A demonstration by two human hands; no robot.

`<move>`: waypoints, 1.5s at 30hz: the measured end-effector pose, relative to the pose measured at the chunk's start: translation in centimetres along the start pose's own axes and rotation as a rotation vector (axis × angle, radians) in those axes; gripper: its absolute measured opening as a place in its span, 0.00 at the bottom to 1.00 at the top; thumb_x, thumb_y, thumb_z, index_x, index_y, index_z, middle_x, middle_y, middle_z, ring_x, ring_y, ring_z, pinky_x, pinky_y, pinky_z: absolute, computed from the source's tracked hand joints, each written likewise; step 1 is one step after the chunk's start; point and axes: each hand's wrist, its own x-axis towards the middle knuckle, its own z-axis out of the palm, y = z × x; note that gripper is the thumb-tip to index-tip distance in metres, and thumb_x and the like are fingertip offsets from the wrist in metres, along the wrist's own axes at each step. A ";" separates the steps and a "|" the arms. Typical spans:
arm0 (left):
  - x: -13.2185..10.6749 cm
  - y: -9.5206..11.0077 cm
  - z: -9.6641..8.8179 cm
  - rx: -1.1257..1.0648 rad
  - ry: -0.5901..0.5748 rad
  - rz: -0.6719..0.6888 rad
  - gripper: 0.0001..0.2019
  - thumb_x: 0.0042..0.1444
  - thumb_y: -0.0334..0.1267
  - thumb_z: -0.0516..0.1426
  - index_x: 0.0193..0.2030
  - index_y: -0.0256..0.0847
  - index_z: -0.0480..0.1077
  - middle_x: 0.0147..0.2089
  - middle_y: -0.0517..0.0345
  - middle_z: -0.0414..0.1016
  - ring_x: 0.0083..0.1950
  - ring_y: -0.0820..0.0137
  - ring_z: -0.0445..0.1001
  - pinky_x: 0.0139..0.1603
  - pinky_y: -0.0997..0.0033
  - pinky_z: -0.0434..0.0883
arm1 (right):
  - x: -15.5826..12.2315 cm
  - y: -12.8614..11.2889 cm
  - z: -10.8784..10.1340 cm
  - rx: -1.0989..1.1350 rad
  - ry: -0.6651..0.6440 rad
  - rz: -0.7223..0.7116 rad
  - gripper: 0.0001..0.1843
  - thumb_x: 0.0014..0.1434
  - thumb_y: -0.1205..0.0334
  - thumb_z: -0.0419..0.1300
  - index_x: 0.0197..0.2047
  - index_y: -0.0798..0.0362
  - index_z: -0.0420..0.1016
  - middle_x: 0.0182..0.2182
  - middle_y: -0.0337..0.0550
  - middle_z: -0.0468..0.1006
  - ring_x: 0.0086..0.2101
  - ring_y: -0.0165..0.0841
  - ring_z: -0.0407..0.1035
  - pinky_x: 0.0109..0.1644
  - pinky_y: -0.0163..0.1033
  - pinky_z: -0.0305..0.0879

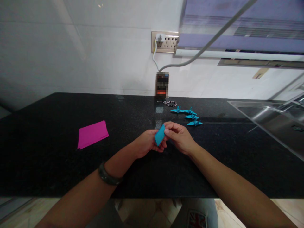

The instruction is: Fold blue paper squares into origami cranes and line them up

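Note:
A folded piece of blue paper (160, 135) is held up between my two hands, above the black countertop (133, 117). My left hand (149, 144) grips it from the left and below, with the fingers behind the paper. On its upper right edge, my right hand (178, 136) pinches it between thumb and fingers. Beyond my right hand lie several blue paper cranes (193, 117) in a loose group. To the left rests a small stack of magenta paper sheets (93, 134), its edges slightly out of line.
Against the white wall leans a phone (162, 85) with a blurred screen, a beaded strap (170, 103) beside it. A cable runs up to the wall socket (165, 41). At the right is a steel sink (280, 126). The counter's front edge is close to my forearms.

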 end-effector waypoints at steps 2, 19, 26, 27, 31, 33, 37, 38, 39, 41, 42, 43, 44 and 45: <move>0.3 0.0 -0.3 0.030 0.141 0.049 0.10 0.47 0.40 0.57 0.32 0.35 0.69 0.26 0.57 0.70 0.26 0.75 0.68 0.29 0.71 0.68 | 0.1 0.1 -0.1 0.015 0.022 0.006 0.11 0.47 0.55 0.62 0.29 0.53 0.69 0.32 0.39 0.69 0.26 0.25 0.63 0.30 0.33 0.63; 0.1 0.3 -1.0 0.021 0.242 0.160 0.13 0.42 0.38 0.62 0.35 0.33 0.73 0.27 0.55 0.74 0.28 0.72 0.72 0.32 0.70 0.69 | 0.1 0.2 -0.1 -0.402 0.166 -0.145 0.08 0.49 0.59 0.59 0.32 0.54 0.70 0.22 0.36 0.68 0.23 0.25 0.61 0.26 0.32 0.58; 0.3 0.4 -1.0 -0.043 0.330 0.236 0.13 0.43 0.37 0.62 0.36 0.33 0.71 0.28 0.56 0.74 0.29 0.73 0.72 0.33 0.71 0.69 | 0.2 0.4 -0.1 -0.255 0.234 -0.043 0.13 0.43 0.57 0.64 0.31 0.56 0.71 0.22 0.36 0.70 0.20 0.24 0.60 0.22 0.31 0.58; 0.3 0.4 -1.0 -0.047 0.327 0.237 0.13 0.43 0.37 0.62 0.35 0.33 0.71 0.28 0.57 0.74 0.29 0.73 0.71 0.33 0.71 0.69 | 0.2 0.5 -0.1 -0.270 0.234 -0.053 0.13 0.43 0.57 0.64 0.31 0.56 0.71 0.22 0.37 0.70 0.20 0.24 0.60 0.22 0.31 0.58; 0.2 0.4 -0.9 -0.054 0.311 0.236 0.13 0.42 0.37 0.62 0.35 0.33 0.71 0.29 0.56 0.74 0.29 0.74 0.71 0.31 0.73 0.69 | 0.2 0.7 -0.3 -0.433 0.236 -0.176 0.10 0.47 0.58 0.62 0.33 0.55 0.74 0.25 0.40 0.72 0.23 0.26 0.63 0.24 0.33 0.60; 0.2 0.4 -0.9 -0.057 0.300 0.229 0.13 0.42 0.37 0.62 0.36 0.33 0.71 0.28 0.56 0.74 0.28 0.74 0.71 0.30 0.74 0.69 | 0.1 0.7 -0.4 -0.536 0.229 -0.288 0.09 0.49 0.60 0.60 0.34 0.53 0.76 0.28 0.41 0.72 0.26 0.28 0.65 0.27 0.34 0.62; 0.3 0.3 -1.0 -0.056 0.256 0.212 0.14 0.44 0.38 0.61 0.38 0.33 0.72 0.28 0.55 0.74 0.28 0.75 0.71 0.30 0.75 0.69 | 0.0 0.3 -0.4 -0.719 0.183 -0.506 0.10 0.52 0.65 0.58 0.38 0.48 0.76 0.31 0.41 0.72 0.32 0.30 0.67 0.33 0.36 0.64; 0.3 0.3 -1.1 -0.056 0.244 0.205 0.14 0.45 0.38 0.60 0.38 0.33 0.72 0.29 0.55 0.74 0.29 0.74 0.71 0.30 0.75 0.69 | -0.1 0.2 -0.4 -0.767 0.164 -0.545 0.11 0.52 0.65 0.57 0.40 0.47 0.76 0.31 0.41 0.72 0.32 0.29 0.67 0.34 0.36 0.64; 0.3 0.3 -1.1 -0.056 0.235 0.198 0.14 0.45 0.38 0.60 0.38 0.33 0.72 0.29 0.55 0.74 0.29 0.74 0.71 0.30 0.74 0.69 | -0.1 0.1 -0.5 -0.814 0.142 -0.578 0.13 0.53 0.65 0.57 0.41 0.46 0.75 0.32 0.41 0.72 0.32 0.29 0.67 0.34 0.36 0.65; 0.3 0.4 -1.2 -0.054 0.229 0.186 0.14 0.46 0.39 0.59 0.38 0.33 0.72 0.28 0.54 0.74 0.29 0.74 0.71 0.30 0.74 0.69 | -0.2 0.0 -0.7 -0.895 0.091 -0.641 0.14 0.54 0.66 0.56 0.44 0.45 0.74 0.34 0.42 0.72 0.33 0.29 0.67 0.35 0.36 0.65; 0.3 0.4 -1.2 -0.055 0.230 0.181 0.13 0.46 0.39 0.59 0.38 0.33 0.72 0.28 0.54 0.73 0.29 0.74 0.71 0.30 0.74 0.69 | -0.2 0.0 -0.8 -0.929 0.064 -0.669 0.15 0.54 0.66 0.56 0.45 0.45 0.73 0.35 0.42 0.71 0.34 0.29 0.67 0.35 0.36 0.65; 0.3 0.5 -1.2 -0.059 0.230 0.176 0.13 0.46 0.39 0.59 0.38 0.33 0.72 0.28 0.54 0.73 0.28 0.74 0.71 0.29 0.74 0.69 | -0.1 0.0 -1.0 -0.961 0.039 -0.693 0.16 0.54 0.66 0.56 0.46 0.44 0.72 0.35 0.43 0.71 0.34 0.29 0.67 0.36 0.36 0.65; 0.3 0.5 -1.3 -0.066 0.226 0.171 0.13 0.47 0.38 0.59 0.38 0.33 0.72 0.27 0.55 0.73 0.28 0.74 0.71 0.29 0.74 0.69 | -0.1 0.0 -1.1 -0.992 0.017 -0.715 0.16 0.54 0.66 0.56 0.46 0.44 0.72 0.36 0.43 0.71 0.34 0.29 0.66 0.35 0.36 0.65; 0.2 0.6 -1.3 -0.076 0.221 0.167 0.12 0.47 0.38 0.59 0.38 0.32 0.72 0.27 0.55 0.73 0.27 0.74 0.71 0.30 0.74 0.69 | -0.1 0.0 -1.3 -1.022 -0.002 -0.732 0.16 0.54 0.66 0.56 0.46 0.44 0.72 0.36 0.43 0.71 0.34 0.29 0.66 0.35 0.36 0.65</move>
